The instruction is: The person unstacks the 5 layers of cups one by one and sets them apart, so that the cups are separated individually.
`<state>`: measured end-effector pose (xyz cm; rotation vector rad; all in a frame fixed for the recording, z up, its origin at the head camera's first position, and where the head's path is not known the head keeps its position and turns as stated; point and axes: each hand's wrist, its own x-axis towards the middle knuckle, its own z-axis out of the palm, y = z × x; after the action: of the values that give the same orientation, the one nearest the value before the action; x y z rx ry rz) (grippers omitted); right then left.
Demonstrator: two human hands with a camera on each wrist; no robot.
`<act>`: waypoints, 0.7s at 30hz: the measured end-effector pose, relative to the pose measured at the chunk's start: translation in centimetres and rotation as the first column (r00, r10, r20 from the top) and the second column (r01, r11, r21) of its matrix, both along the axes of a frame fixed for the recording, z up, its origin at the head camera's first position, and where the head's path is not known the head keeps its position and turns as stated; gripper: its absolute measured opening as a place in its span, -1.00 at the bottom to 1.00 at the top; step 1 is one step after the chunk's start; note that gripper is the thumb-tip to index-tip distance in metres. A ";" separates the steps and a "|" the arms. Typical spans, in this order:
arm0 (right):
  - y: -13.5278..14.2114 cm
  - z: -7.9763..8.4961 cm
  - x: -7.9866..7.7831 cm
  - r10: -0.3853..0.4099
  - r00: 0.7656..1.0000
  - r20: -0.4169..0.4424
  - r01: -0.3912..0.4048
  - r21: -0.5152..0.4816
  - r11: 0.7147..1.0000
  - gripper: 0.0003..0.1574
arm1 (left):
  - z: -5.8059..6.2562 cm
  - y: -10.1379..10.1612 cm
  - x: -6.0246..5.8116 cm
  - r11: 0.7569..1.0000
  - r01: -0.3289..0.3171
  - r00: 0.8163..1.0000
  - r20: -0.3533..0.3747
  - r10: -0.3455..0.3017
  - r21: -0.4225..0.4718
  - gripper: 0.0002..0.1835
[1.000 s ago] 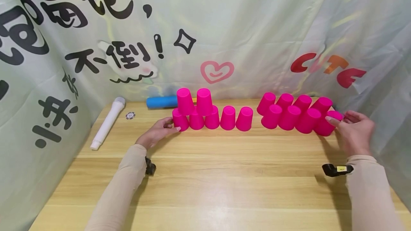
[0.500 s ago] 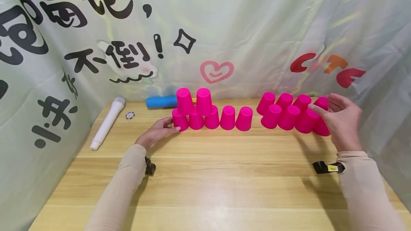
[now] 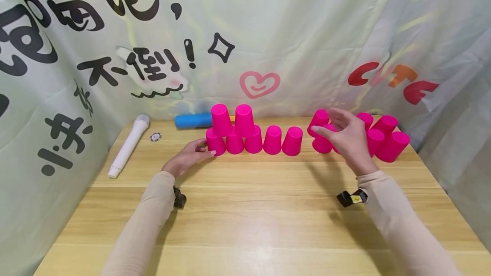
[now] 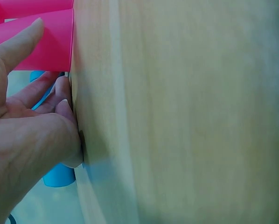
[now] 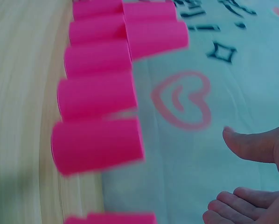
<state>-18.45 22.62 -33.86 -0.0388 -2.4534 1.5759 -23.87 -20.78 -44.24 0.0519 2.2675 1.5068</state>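
A row of upside-down pink cups stands on the table, with two more pink cups [image 3: 244, 123] stacked on its left part. My left hand [image 3: 187, 156] holds the leftmost bottom cup [image 3: 216, 143]; its thumb [image 4: 25, 44] lies on the near side, with the fingers behind. My right hand [image 3: 350, 137] is above the front of the right-hand group of pink cups [image 3: 393, 147], thumb and fingers apart with nothing between them. It hides several cups of that group. In the right wrist view, the fingers [image 5: 237, 205] are spread beside the row's end cup [image 5: 97, 145].
Behind the stacked cups lies a blue cylinder [image 3: 193, 120]. A white microphone-shaped stick [image 3: 129, 146] and a small round chip [image 3: 155, 137] lie at the left on the wooden table [image 3: 264, 216]. A printed curtain [image 3: 299, 33] hangs around the back and sides.
My right hand has moved left from the far right cup, across the front of the right group, uncovering the rightmost cups. My left hand and the cups have stayed in place.
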 end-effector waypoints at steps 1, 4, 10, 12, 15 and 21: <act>-0.6 0.0 -0.2 0.018 1.000 0.005 -0.018 0.003 1.000 0.00 | 0.0 0.0 0.0 1.000 0.000 1.000 0.002 0.000 -0.001 -0.24; -2.4 -0.2 -0.9 0.072 0.997 0.015 -0.072 0.008 0.997 0.00 | 0.0 0.0 0.0 1.000 0.000 1.000 0.005 0.000 0.002 -0.24; -6.0 -0.5 -2.4 0.173 0.985 0.011 -0.173 0.002 0.985 0.00 | 0.0 0.1 0.0 1.000 -0.001 1.000 0.003 0.001 0.004 -0.24; -7.2 -0.6 -2.9 0.197 0.980 0.014 -0.197 0.002 0.980 0.01 | 0.0 0.1 -0.1 1.000 0.000 1.000 -0.001 0.000 0.003 -0.24; -9.1 -0.7 -3.5 0.225 0.974 0.021 -0.225 0.002 0.974 0.02 | -0.1 0.1 -0.2 1.000 0.005 1.000 -0.012 -0.006 -0.003 -0.23; -12.6 -1.1 -4.5 0.268 0.962 0.052 -0.268 0.001 0.963 0.05 | 0.0 0.3 -0.1 1.000 0.003 1.000 -0.004 -0.003 -0.009 -0.24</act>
<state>-22.96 10.05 -34.96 0.2686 -2.5942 1.6889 -23.99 -20.52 -44.27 0.0562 2.2758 1.4965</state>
